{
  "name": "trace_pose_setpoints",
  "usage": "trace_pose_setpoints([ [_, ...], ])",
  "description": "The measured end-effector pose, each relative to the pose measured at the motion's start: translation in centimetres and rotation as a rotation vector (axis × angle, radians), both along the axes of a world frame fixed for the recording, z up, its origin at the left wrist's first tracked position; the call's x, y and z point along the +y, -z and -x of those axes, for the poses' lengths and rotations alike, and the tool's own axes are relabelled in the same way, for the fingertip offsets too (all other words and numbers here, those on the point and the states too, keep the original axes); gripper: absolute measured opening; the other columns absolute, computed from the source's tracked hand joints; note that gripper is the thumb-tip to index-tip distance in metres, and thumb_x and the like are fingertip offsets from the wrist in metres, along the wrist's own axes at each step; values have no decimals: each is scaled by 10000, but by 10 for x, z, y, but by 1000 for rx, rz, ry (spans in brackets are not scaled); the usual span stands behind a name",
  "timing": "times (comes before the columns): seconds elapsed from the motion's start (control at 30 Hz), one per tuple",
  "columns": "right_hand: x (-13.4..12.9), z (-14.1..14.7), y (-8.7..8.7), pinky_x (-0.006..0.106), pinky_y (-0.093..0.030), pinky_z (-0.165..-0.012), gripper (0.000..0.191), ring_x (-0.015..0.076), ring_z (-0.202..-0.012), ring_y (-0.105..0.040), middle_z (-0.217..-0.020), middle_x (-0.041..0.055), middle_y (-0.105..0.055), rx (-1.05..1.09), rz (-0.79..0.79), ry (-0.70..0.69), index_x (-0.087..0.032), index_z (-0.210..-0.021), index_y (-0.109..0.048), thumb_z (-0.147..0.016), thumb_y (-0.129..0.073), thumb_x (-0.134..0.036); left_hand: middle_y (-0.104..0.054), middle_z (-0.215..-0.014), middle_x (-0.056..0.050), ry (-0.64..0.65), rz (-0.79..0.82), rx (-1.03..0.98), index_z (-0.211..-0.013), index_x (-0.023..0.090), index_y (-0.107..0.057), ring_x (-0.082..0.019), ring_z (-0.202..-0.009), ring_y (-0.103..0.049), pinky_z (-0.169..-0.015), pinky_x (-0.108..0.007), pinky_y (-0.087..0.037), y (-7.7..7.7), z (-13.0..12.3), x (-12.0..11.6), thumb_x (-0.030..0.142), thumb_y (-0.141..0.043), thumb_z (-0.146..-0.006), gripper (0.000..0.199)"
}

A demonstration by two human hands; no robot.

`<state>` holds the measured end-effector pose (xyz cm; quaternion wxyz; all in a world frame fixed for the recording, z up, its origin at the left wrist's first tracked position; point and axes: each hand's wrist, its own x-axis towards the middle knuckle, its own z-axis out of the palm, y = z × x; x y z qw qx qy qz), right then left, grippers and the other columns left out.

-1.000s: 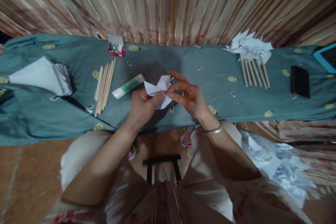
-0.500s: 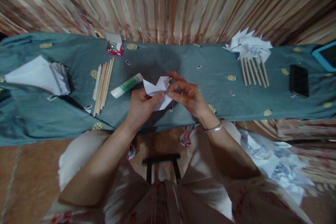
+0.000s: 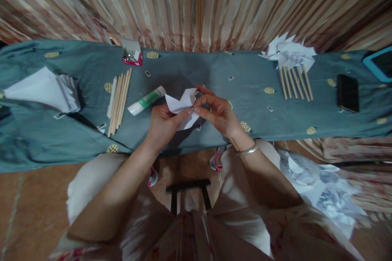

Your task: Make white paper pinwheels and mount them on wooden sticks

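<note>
A white paper pinwheel (image 3: 179,105) with folded blades is held over the cloth between both my hands. My left hand (image 3: 163,124) is closed on its left and lower side, the thumb lying near the centre. From the other side my right hand (image 3: 219,114) pinches with thumb and forefinger at the pinwheel's centre. Whatever small part sits under those fingertips is too hidden to make out. Just left of the pinwheel lies a glue stick (image 3: 147,100) with a green label. Farther left are several wooden sticks (image 3: 120,102) side by side.
An open red-and-white box (image 3: 133,58) of small metal pieces stands at the back. Folded white papers (image 3: 43,89) lie at the left. At the right are finished pinwheels (image 3: 289,52) on sticks, a phone (image 3: 348,93) and a blue-framed tablet (image 3: 381,65). A plastic bag (image 3: 321,187) hangs low right.
The pinwheel has tilted slightly and my right fingertips have shifted a little at its centre. The whole view has moved very slightly. Both hands keep their hold.
</note>
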<state>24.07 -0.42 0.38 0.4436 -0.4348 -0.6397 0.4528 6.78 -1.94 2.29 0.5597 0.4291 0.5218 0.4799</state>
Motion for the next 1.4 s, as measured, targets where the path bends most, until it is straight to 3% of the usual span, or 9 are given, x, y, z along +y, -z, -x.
trace_pose_setpoints([
  [0.1, 0, 2, 3, 431, -340, -1184, 224, 222, -1416, -447, -1251, 63, -661, 19, -14, 32, -237, -856, -673, -807, -743, -444, -784, -855, -45, 19, -18, -22, -806, 194, -789, -211, -798, -718, -765, -313, -573, 3, 1, 0, 300, -859, -633, 214],
  [0.2, 2, 4, 9, 432, -434, -1116, 478, 238, -1343, -524, -1401, 90, -573, 99, 35, 128, -250, -1089, -648, -719, -807, -508, -786, -855, -55, 27, -14, -47, -814, 179, -790, -211, -783, -716, -759, -323, -573, 2, 1, 1, 332, -864, -620, 258],
  [0.3, 4, 7, 12, 427, -512, -1035, 645, 237, -1187, -630, -1297, 80, -650, 207, 99, 92, -261, -1185, -627, -652, -835, -559, -786, -833, -49, 28, 4, -54, -792, 173, -789, -198, -744, -706, -740, -316, -571, -1, 1, 1, 324, -853, -616, 240],
  [0.43, 3, 8, 8, 376, -580, -872, 433, 187, -882, -699, -952, 8, -742, 323, 240, -4, -239, -959, -718, -652, -846, -515, -787, -835, -47, 40, 15, -57, -781, 179, -791, -199, -749, -704, -747, -310, -565, -1, 1, 2, 327, -850, -615, 231],
  [0.57, 1, 9, 1, 315, -574, -762, 350, 136, -722, -655, -800, -26, -718, 344, 304, 16, -227, -818, -728, -619, -873, -476, -783, -821, -55, 34, 20, -39, -772, 161, -788, -206, -750, -700, -737, -312, -563, 1, 2, 4, 343, -862, -582, 273],
  [0.83, 2, 12, 2, 252, -517, -671, 358, 111, -687, -612, -741, -34, -694, 377, 294, 49, -209, -748, -711, -574, -900, -459, -782, -830, -66, 18, 18, 22, -805, 131, -789, -212, -755, -692, -737, -330, -564, 5, 2, 4, 369, -834, -595, 321],
  [1.03, 2, 14, 1, 266, -504, -683, 315, 120, -700, -600, -732, -31, -673, 341, 233, 72, -206, -717, -694, -609, -880, -436, -778, -817, -61, 7, -5, 44, -811, 132, -792, -196, -733, -682, -703, -305, -555, 10, 3, 4, 359, -817, -631, 291],
  [1.4, 1, 16, 3, 266, -495, -669, 229, 119, -687, -603, -716, -31, -678, 343, 191, 81, -206, -705, -691, -651, -848, -364, -768, -788, -40, 0, -51, 69, -808, 144, -796, -166, -687, -654, -656, -267, -516, 8, 3, 3, 321, -796, -662, 230],
])
